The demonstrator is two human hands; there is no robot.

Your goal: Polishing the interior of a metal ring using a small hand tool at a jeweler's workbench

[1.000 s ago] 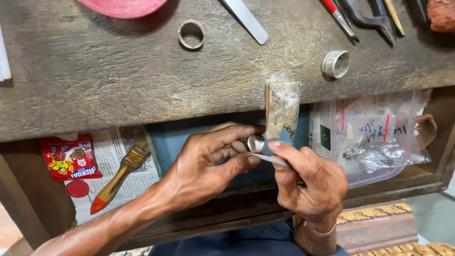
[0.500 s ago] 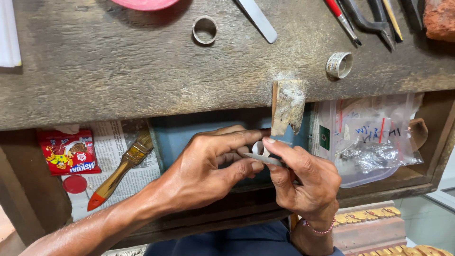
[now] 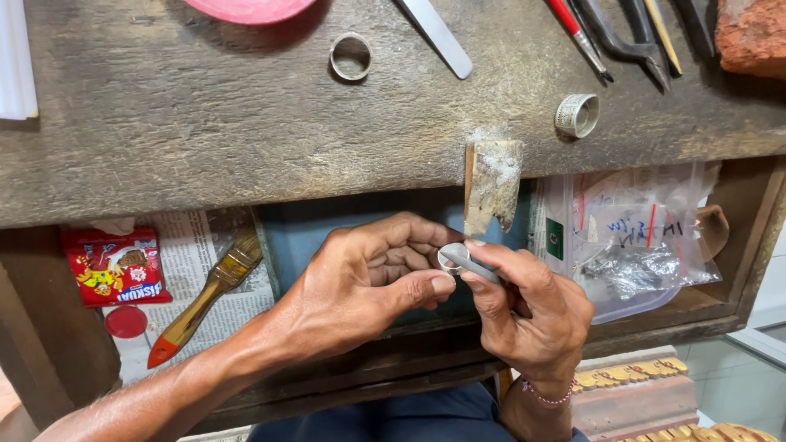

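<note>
My left hand [image 3: 368,282] pinches a small silver ring [image 3: 449,258] between thumb and fingers, just below the worn wooden bench peg [image 3: 492,184] that sticks out from the bench edge. My right hand [image 3: 532,311] grips a slim grey file [image 3: 479,267] whose tip lies against the ring. Both hands hover over the open drawer [image 3: 679,315] under the wooden workbench [image 3: 205,139].
On the bench lie two metal rings [image 3: 350,56] [image 3: 576,115], a flat steel tool [image 3: 435,34], pliers and red-handled tools [image 3: 614,37], a pink dish [image 3: 246,8] and a brick [image 3: 752,37]. The drawer holds a paintbrush [image 3: 205,299], red packet [image 3: 115,266], newspaper and plastic bags [image 3: 639,237].
The view has shifted slightly down and closer. Both hands stay together at the ring below the peg, with the file moved a little against it.
</note>
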